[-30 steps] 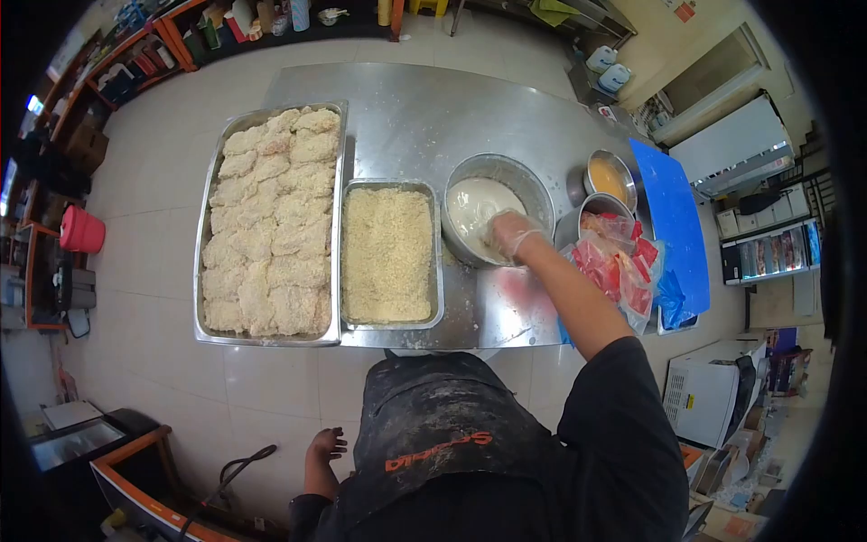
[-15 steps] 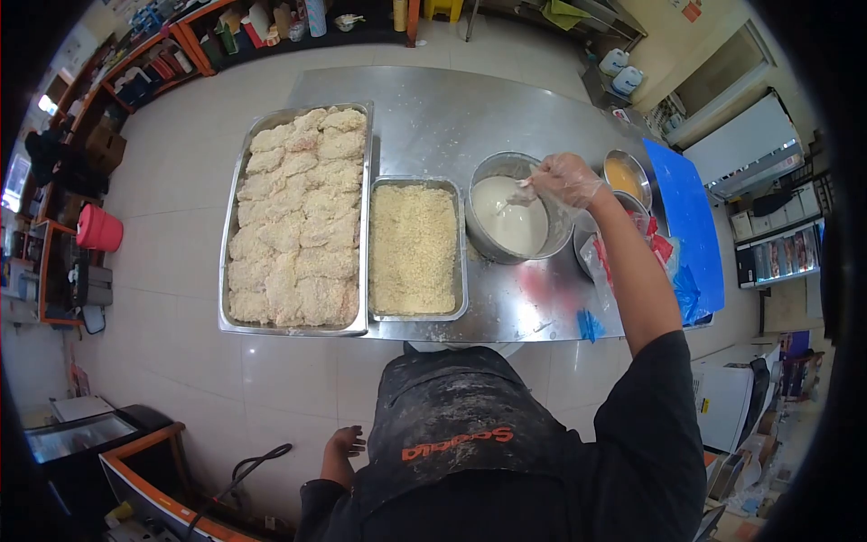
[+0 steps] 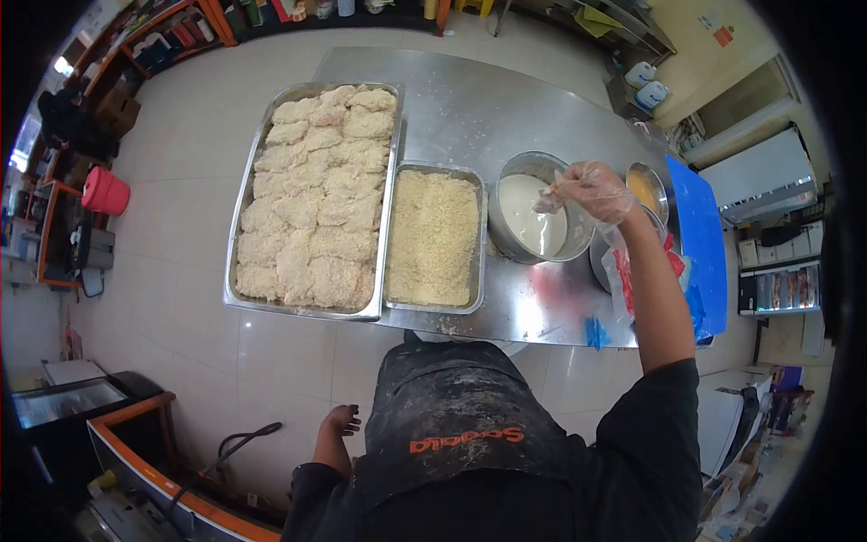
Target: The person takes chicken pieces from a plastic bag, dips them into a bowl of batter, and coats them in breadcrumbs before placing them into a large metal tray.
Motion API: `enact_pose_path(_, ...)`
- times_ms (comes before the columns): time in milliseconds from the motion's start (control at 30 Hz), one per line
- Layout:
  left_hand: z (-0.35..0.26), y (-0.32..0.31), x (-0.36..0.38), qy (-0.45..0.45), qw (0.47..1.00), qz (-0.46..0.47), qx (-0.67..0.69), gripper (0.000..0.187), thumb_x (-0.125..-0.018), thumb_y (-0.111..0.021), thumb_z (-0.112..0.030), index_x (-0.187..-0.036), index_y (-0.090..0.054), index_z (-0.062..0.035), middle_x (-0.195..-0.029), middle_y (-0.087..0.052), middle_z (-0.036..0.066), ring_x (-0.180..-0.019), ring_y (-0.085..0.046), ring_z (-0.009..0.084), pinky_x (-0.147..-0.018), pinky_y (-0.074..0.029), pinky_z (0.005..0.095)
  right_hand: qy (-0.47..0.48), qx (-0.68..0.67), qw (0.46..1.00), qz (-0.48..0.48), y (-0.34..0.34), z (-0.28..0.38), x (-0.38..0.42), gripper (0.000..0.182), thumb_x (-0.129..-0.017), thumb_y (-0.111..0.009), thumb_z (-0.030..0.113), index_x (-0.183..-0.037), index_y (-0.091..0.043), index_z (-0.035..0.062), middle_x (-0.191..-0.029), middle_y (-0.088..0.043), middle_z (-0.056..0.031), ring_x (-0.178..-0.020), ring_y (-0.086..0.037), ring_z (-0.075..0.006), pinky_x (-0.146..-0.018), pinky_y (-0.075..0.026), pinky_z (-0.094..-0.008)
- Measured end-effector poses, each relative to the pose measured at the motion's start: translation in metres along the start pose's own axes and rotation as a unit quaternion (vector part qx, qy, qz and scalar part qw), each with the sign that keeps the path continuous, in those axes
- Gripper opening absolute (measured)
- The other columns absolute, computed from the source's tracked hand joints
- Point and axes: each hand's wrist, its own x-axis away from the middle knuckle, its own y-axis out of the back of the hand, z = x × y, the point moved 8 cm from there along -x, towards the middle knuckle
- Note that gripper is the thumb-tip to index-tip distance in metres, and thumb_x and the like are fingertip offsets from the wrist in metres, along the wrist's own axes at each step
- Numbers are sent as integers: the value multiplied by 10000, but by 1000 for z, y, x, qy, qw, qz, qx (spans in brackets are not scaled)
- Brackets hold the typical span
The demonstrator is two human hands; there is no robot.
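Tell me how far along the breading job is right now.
Well along: the big tray is nearly packed with breaded cutlets. In hand: the gloved right hand holds a batter-coated piece over the batter bowl; the left hand hangs idle by the apron. Left: that piece hasn't reached the crumb tray, and red packets wait at the right.

One head-worn camera looks steeply down from above the person's chest, facing forward over the steel surface [image 3: 470,108]. The wide fisheye lens bends the edges, so distances there seem unreliable.
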Motion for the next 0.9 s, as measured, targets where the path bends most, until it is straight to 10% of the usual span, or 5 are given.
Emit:
enact_pose_path(267, 11, 0, 7, 16, 1000, -1, -2, 396, -947, -475, -388, -1206, -545, -96, -952, -657, 72, -711, -636, 195, -669, -488, 385, 133, -126, 983, -18, -18, 94, -9, 376, -886, -683, 371, -784, -681, 9, -639, -577, -16, -617, -505, -93, -573, -438, -303)
enact_pose_path(433, 11, 0, 13, 25, 1000, 2, 3, 388, -952, -473, -378, -1219, -544, -106, -951, -661, 70, -726, -646, 199, -671, -488, 379, 120, 112, 979, 121, -178, 120, 8, 203, -951, -518, 220, -1010, -653, 80, -889, -652, -164, -724, -619, -249, -694, -500, -390)
enact_pose_path(567, 8, 3, 15, 24, 1000, 4, 14, 389, -955, -470, -374, -1243, -541, -123, -961, -662, 70, -735, -649, 203, -675, -489, 377, 198, -3, 980, -19, -225, 96, 35, 363, -895, -495, 154, -1235, -544, 35, -1085, -622, -259, -922, -634, -401, -876, -496, -462)
enact_pose_path(733, 18, -8, 10, 58, 998, 25, 3, 400, -951, -477, -373, -1256, -535, -120, -988, -662, 79, -735, -650, 208, -672, -492, 382, -96, 74, 981, -154, -260, 84, 42, 772, -741, -765, 375, -1280, -421, -58, -1309, -436, -356, -1135, -528, -483, -966, -462, -453)
enact_pose_path(900, 0, -7, 10, 36, 999, 21, -3, 407, -939, -492, -357, -1260, -530, -111, -980, -655, 79, -737, -650, 208, -659, -495, 378, -185, -47, 981, -35, -287, 58, 22, 729, -714, -781, 332, -1243, -445, -40, -1261, -492, -336, -1096, -568, -439, -940, -473, -443)
